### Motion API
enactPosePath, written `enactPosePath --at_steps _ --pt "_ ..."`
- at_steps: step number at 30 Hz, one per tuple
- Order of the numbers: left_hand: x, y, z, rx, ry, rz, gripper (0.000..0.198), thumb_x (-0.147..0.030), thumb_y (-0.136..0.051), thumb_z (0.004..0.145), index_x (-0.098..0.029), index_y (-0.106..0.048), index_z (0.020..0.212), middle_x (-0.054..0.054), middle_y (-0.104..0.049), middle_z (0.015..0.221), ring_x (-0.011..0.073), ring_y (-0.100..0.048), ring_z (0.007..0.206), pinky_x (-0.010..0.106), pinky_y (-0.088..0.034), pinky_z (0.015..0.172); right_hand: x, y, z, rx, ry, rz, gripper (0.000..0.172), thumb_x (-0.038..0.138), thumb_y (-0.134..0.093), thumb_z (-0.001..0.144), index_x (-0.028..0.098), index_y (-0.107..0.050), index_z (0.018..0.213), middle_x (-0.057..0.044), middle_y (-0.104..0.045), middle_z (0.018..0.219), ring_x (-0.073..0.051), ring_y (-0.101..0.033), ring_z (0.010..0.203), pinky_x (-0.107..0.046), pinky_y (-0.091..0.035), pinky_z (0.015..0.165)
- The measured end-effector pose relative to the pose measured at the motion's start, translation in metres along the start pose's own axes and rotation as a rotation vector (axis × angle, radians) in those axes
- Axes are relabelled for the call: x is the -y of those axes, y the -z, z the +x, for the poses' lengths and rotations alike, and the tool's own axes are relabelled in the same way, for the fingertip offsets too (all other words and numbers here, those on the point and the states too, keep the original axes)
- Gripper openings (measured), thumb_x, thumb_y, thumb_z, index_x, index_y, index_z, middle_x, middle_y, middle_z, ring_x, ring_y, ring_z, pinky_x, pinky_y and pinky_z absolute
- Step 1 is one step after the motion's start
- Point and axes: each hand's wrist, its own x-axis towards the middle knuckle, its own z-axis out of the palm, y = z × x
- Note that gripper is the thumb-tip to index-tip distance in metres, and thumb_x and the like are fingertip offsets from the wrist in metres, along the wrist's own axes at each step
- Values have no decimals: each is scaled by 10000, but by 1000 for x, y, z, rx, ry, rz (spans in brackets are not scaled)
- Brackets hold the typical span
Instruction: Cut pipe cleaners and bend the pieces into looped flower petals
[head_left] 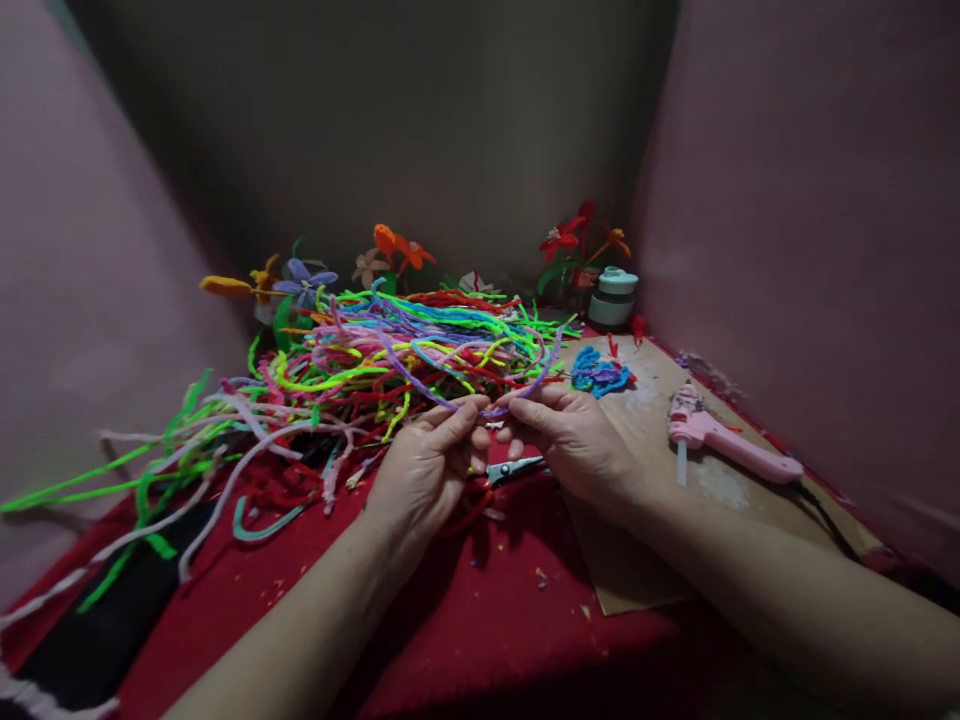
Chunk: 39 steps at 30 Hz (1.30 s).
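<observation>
My left hand (429, 463) and my right hand (571, 433) meet at the middle of the table, both pinching one purple pipe cleaner (420, 383). It loops up from my fingers into a big pile of coloured pipe cleaners (390, 355) just behind. Scissors (512, 468) lie on the red cloth (300, 600) under my hands.
A pink glue gun (724, 440) rests on a brown board (660, 400) to the right, near a small blue pipe-cleaner piece (598, 373). Finished pipe-cleaner flowers (577, 240) and a pale green and white jar (613, 297) stand at the back. Walls close in on both sides.
</observation>
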Motion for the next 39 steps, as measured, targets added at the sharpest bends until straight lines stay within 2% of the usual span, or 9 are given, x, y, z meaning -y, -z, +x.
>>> enactPosePath --at_steps 4,10,14,18,23,30,32,36,39 --pt "-7 -2 -3 -88 -32 92 199 -213 -736 644 -120 -635 789 -42 -536 489 36 -451 376 125 -361 354 2 1 0 -19 23 12 133 271 -654 761 142 -623 744 -11 -660 656 -83 -588 508 -198 -473 494" --pt "-3 -5 -10 -71 -34 306 228 -315 -680 716 -140 -620 849 -38 -552 476 51 -470 372 148 -390 386 3 2 3 -15 10 116 83 196 -673 719 145 -655 781 -16 -664 708 -91 -602 568 -179 -455 472" --pt "-3 -7 -9 -34 -113 211 175 -259 -703 686 -144 -620 788 -21 -596 545 68 -527 453 165 -445 440 6 1 0 -3 -36 54 118 203 -697 682 143 -694 783 -4 -641 639 -67 -536 499 -170 -409 443" --pt "-6 -7 -9 24 -73 151 192 -237 -696 683 -146 -632 839 -3 -619 584 82 -547 467 177 -465 425 6 1 -5 49 -64 -45 143 238 -694 691 142 -707 796 9 -611 598 -54 -490 468 -179 -376 449" --pt "-8 -6 -11 -10 -29 211 229 -266 -705 679 -188 -619 877 -6 -646 729 59 -515 432 167 -424 356 5 -2 -9 58 -24 -206 107 247 -656 723 147 -680 754 31 -559 542 -55 -450 443 -184 -346 429" --pt "-11 -7 -15 5 -58 544 282 -361 -620 762 -185 -637 981 -49 -521 503 50 -411 371 148 -320 355 5 -5 -10 106 -108 -333 139 269 -607 753 141 -656 731 34 -539 527 -48 -423 389 -173 -311 363" --pt "-12 -8 -16 24 -67 578 268 -370 -618 762 -177 -655 945 -51 -496 471 47 -399 373 148 -303 369 4 -5 -10 117 -126 -335 139 274 -610 747 145 -654 725 38 -540 527 -52 -434 384 -170 -317 348" --pt "-11 -6 -16 -1 -92 612 257 -394 -618 759 -145 -642 701 -44 -464 434 39 -390 379 147 -289 383 5 -6 -9 131 -169 -322 111 245 -611 743 148 -647 701 43 -541 515 -51 -443 380 -160 -324 338" --pt "-10 -5 -14 1 -93 556 234 -383 -619 763 -153 -637 722 -49 -477 461 37 -404 393 143 -318 400 4 -5 -8 122 -213 -306 143 249 -603 763 139 -638 679 45 -515 471 -46 -421 371 -155 -319 346"
